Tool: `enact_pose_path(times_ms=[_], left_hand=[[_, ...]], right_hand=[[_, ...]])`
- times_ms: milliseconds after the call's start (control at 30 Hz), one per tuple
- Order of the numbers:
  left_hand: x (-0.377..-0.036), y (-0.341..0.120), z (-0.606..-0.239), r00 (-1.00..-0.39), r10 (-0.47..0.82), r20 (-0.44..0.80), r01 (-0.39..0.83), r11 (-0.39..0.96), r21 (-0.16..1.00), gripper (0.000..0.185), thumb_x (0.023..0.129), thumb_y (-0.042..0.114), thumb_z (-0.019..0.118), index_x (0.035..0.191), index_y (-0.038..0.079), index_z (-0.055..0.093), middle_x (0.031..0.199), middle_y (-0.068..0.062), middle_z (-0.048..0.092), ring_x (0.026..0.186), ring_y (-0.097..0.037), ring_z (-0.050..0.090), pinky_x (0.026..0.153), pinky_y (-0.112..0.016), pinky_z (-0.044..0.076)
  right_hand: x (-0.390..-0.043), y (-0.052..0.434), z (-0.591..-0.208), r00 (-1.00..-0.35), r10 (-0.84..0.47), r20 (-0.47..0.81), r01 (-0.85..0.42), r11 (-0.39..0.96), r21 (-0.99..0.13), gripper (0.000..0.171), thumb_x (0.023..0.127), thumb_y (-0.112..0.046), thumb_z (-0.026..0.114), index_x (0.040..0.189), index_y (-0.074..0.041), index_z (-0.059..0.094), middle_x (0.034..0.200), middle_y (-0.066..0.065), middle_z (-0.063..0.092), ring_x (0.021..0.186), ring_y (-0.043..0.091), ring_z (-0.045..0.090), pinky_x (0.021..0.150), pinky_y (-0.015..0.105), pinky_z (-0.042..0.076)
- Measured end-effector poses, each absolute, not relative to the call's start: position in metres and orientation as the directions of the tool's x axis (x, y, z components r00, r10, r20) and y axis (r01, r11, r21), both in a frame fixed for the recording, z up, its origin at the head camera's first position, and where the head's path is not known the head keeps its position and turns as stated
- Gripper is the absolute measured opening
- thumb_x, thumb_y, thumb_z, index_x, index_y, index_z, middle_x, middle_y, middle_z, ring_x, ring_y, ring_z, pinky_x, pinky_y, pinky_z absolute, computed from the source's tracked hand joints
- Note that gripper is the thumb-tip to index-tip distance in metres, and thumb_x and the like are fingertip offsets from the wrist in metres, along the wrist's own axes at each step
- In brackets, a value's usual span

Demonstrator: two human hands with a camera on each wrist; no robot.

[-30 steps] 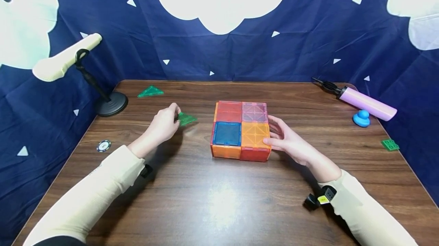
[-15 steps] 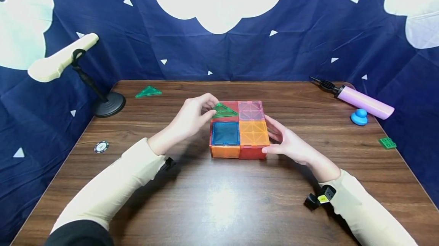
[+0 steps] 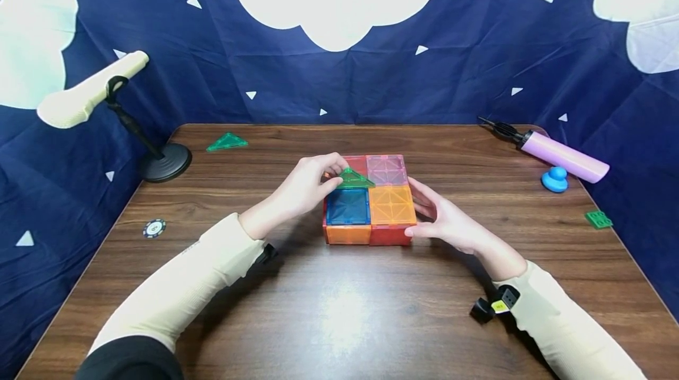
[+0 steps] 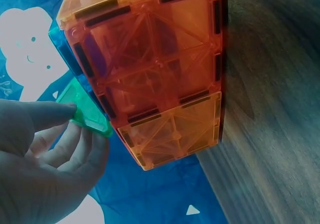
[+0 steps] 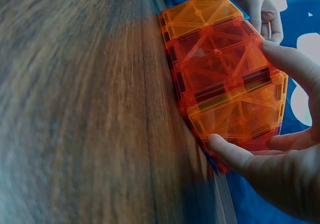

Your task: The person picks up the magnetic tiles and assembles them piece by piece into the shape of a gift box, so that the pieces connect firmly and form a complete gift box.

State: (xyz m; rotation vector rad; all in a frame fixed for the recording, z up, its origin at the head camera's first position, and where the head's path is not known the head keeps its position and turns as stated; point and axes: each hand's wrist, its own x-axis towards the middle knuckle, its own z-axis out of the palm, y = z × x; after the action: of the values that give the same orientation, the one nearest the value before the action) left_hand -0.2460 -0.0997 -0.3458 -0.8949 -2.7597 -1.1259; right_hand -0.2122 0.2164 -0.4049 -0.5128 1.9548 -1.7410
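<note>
The left hand (image 3: 305, 185) pinched a green triangle tile (image 3: 353, 179) over the far-left part of the tile box (image 3: 369, 200), the right hand (image 3: 442, 218) steadied its right side with relaxed fingers, and pressing too hard could probably collapse the magnetic walls.

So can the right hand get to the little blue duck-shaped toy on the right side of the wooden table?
Probably yes. The right hand rests against the colourful magnetic-tile box, and only bare wooden table lies between it and the little blue duck-shaped toy. It would have to leave the box first.
</note>
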Motion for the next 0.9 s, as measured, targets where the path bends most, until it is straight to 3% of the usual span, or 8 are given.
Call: enact_pose_path(times_ms=[333, 500, 700, 900], left_hand=[[-0.250, -0.107, -0.347, -0.776, 0.592, 0.219, 0.573, 0.517, 0.636, 0.027, 0.096, 0.000, 0.066, 0.123, 0.006, 0.064, 0.117, -0.008, 0.069, 0.105, -0.020, 0.065, 0.094, -0.040, 0.052], [-0.255, -0.122, -0.344, -0.773, 0.600, 0.206, 0.550, 0.473, 0.688, 0.031, 0.097, 0.002, 0.066, 0.128, 0.004, 0.062, 0.115, -0.006, 0.069, 0.105, -0.018, 0.065, 0.096, -0.038, 0.051], [-0.285, -0.157, -0.346, -0.871, 0.466, 0.157, 0.453, 0.638, 0.623, 0.037, 0.107, 0.030, 0.054, 0.131, 0.004, 0.062, 0.124, -0.014, 0.068, 0.116, -0.027, 0.062, 0.101, -0.046, 0.047], [-0.330, -0.221, -0.368, -0.962, 0.274, -0.004, 0.251, 0.890, 0.381, 0.061, 0.109, 0.039, 0.043, 0.141, -0.013, 0.049, 0.141, -0.034, 0.050, 0.135, -0.047, 0.043, 0.111, -0.056, 0.034]], right_hand=[[-0.211, 0.217, -0.405, -0.819, -0.564, -0.105, 0.038, 0.129, -0.991, 0.103, 0.089, -0.005, 0.079, 0.165, -0.010, 0.009, 0.168, 0.019, 0.012, 0.149, 0.042, 0.024, 0.102, 0.033, 0.047], [-0.210, 0.217, -0.405, -0.818, -0.566, -0.102, 0.036, 0.127, -0.991, 0.102, 0.090, -0.006, 0.079, 0.165, -0.010, 0.009, 0.168, 0.019, 0.012, 0.149, 0.042, 0.024, 0.103, 0.033, 0.047], [-0.210, 0.218, -0.404, -0.822, -0.561, -0.099, 0.031, 0.130, -0.991, 0.103, 0.089, -0.004, 0.078, 0.165, -0.010, 0.009, 0.168, 0.019, 0.012, 0.149, 0.043, 0.024, 0.101, 0.034, 0.048], [-0.211, 0.216, -0.404, -0.819, -0.564, -0.107, 0.030, 0.144, -0.989, 0.102, 0.089, -0.006, 0.079, 0.165, -0.011, 0.009, 0.168, 0.018, 0.011, 0.149, 0.042, 0.025, 0.102, 0.034, 0.047]])
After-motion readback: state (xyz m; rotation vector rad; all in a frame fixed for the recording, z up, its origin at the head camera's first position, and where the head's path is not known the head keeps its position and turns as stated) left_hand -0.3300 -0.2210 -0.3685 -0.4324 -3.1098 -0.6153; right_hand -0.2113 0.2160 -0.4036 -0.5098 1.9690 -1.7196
